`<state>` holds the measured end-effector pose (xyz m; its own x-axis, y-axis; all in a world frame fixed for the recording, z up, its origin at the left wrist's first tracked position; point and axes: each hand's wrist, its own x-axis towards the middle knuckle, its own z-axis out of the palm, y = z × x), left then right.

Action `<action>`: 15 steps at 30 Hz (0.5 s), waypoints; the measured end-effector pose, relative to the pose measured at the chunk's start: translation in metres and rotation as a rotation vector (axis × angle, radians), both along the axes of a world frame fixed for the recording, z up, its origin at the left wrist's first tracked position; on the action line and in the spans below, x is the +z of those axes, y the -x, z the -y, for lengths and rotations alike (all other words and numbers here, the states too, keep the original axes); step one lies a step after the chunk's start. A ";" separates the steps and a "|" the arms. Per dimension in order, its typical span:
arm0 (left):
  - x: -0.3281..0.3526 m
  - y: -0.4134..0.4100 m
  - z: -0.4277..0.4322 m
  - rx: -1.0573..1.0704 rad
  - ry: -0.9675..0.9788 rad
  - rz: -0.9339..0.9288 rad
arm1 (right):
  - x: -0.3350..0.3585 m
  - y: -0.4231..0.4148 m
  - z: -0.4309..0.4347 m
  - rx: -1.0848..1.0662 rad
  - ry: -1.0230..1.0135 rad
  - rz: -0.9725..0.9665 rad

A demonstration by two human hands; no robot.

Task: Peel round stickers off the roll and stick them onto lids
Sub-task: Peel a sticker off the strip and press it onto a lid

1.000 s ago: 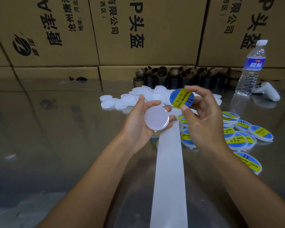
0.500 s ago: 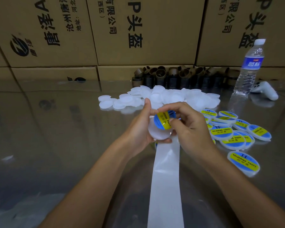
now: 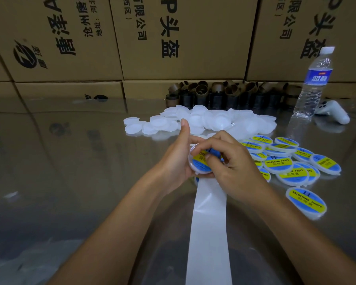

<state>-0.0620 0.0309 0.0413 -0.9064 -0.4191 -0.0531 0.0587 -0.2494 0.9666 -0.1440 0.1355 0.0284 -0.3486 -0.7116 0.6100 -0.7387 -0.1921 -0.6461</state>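
Cardboard cartons (image 3: 60,38) with black print are stacked as a wall along the far side. Glossy table (image 3: 70,171) below them, mirroring the boxes.

Far centre: loose heap of plain white lids (image 3: 214,122), overlapping, none labelled. Row of brown cardboard cores (image 3: 224,93) behind the heap, against the cartons.

Left hand (image 3: 175,163) reaches in from the near left. Fingers curl behind a lid (image 3: 191,163) and hold it above the table, face tilted toward the camera; the thumb stands straight up, free of the lid.

Blue-and-yellow round sticker (image 3: 201,163) lies on the face of that lid, covering most of it.

Right hand (image 3: 236,167) comes in from the near right. Its thumb (image 3: 211,158) presses on the sticker, and the fingers curl over the lid's far rim, so both hands hold the one lid between them.

White backing strip (image 3: 209,233) runs from under the hands straight to the near edge. No stickers on the stretch in view.

Right of the hands: cluster of labelled lids (image 3: 284,163) reading "SOLDERING PASTE", overlapping on the table. One more labelled lid (image 3: 305,202) lies apart, nearer.

Far right: clear water bottle (image 3: 314,85), blue label, white cap, upright. White plastic gadget (image 3: 335,114) lies just beside it; type unclear.
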 end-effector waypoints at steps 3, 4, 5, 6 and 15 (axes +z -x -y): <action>0.000 0.000 0.000 -0.004 -0.008 0.005 | -0.001 0.000 0.000 -0.006 0.010 -0.018; 0.000 0.000 0.000 -0.001 -0.008 0.007 | -0.002 0.001 0.000 -0.010 0.013 -0.022; 0.001 0.000 -0.001 0.004 -0.009 0.009 | -0.002 0.001 0.000 -0.013 0.014 -0.020; 0.001 0.000 -0.001 0.008 -0.009 0.010 | -0.001 0.001 0.000 -0.014 0.011 -0.017; 0.002 -0.001 -0.001 0.018 -0.003 0.026 | -0.002 0.001 -0.001 -0.005 0.014 -0.079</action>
<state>-0.0614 0.0323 0.0437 -0.8971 -0.4350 -0.0779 0.0377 -0.2511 0.9672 -0.1453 0.1362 0.0263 -0.3024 -0.7015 0.6454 -0.7881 -0.1969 -0.5832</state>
